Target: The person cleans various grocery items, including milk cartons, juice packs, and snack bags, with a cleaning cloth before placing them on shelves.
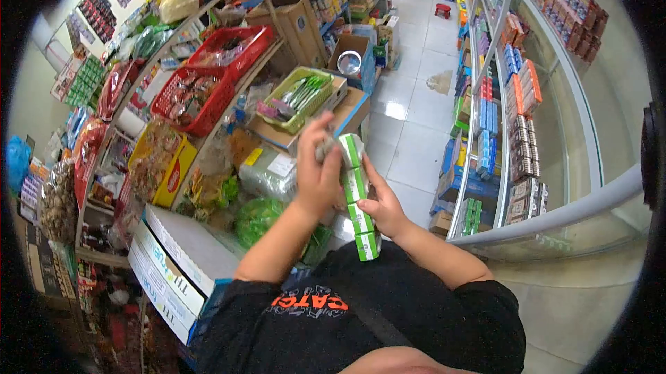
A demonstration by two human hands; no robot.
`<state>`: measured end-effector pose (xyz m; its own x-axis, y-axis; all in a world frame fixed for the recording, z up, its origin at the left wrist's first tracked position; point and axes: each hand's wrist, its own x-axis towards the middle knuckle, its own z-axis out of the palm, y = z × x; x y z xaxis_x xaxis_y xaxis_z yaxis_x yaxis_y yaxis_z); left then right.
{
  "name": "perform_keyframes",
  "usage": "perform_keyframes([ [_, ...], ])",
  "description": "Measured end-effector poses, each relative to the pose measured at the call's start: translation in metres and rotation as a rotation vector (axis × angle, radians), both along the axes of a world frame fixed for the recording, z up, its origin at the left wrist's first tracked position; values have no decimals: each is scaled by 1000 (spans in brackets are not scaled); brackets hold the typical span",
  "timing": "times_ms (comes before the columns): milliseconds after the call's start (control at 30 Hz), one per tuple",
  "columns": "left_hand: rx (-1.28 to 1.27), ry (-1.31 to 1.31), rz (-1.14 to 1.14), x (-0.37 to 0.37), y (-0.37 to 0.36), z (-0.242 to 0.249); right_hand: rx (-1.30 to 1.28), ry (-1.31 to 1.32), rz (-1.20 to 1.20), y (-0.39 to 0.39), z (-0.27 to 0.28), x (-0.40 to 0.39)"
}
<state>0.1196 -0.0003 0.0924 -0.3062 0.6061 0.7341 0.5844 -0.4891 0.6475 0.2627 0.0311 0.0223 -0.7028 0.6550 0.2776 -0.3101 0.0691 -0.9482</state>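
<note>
A row of several small green-and-white boxes point(362, 220) is gripped by my right hand point(385, 207), its fingers and thumb wrapped around the row's right side. The boxes sit end to end in a slightly tilted column in front of my chest. My left hand point(318, 176) is raised just left of the row's upper end, its fingers curled and smeared by motion. A greyish, cloth-like thing point(323, 148) shows between those fingers; its exact kind is blurred.
Glass-fronted shelves point(548, 97) with many small boxes stand on the right. To the left are red baskets point(201, 93), a light green basket point(302, 100) and an open white carton point(184, 256). A tiled aisle point(416, 90) runs ahead toward a red stool point(442, 10).
</note>
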Motion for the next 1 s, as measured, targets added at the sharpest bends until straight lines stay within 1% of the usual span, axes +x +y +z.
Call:
perform_keyframes([
  [33,-23,94,-16,8,-7,3,98,-34,-72,7,-2,1],
  [67,-44,242,-71,15,-12,3,141,-84,-115,12,-1,2],
  [100,-108,253,-65,24,-18,3,181,-139,-158,14,-1,5],
  [133,-103,196,-109,30,-18,-5,219,-198,-198,16,0,8],
  [200,-146,345,-13,34,-18,-5,265,-348,-166,18,6,11],
  [267,-140,345,78,21,-6,-3,285,-490,-93,11,15,15],
  [300,-140,341,125,12,0,0,315,-450,-83,5,12,15],
  [333,-154,345,221,3,3,9,295,-427,-63,1,10,14],
  [400,-144,157,232,-6,13,15,252,-383,-17,-6,8,13],
  [433,-158,193,194,-3,12,14,184,-359,-14,-7,4,11],
  [500,-185,268,121,8,4,9,113,-169,-77,-2,-23,1],
  [533,-201,372,84,13,-1,6,76,-72,-106,0,-24,-3],
  [567,-236,298,-45,22,-7,2,-102,-34,-97,1,-18,2],
  [600,-239,261,-135,31,-11,-7,-203,44,-127,5,-16,2],
  [667,-206,240,-228,49,-22,-29,-408,198,-192,15,-12,6],
  [700,-203,242,-319,56,-28,-33,-490,195,-201,22,-2,11],
  [733,-198,242,-409,61,-31,-33,-488,221,-263,32,1,14],
  [800,-126,333,-414,62,-32,-29,-307,227,-426,49,-1,15],
  [833,-93,377,-414,63,-32,-28,-207,215,-482,54,2,14],
  [867,-94,396,-368,61,-30,-26,-93,196,-515,54,5,13],
  [933,-100,438,-278,52,-22,-19,-39,23,-455,48,7,14],
  [967,-87,366,-229,46,-15,-16,296,-79,-590,46,-5,9],
  [1000,-73,295,-182,38,-7,-13,272,-157,-532,28,7,10],
])
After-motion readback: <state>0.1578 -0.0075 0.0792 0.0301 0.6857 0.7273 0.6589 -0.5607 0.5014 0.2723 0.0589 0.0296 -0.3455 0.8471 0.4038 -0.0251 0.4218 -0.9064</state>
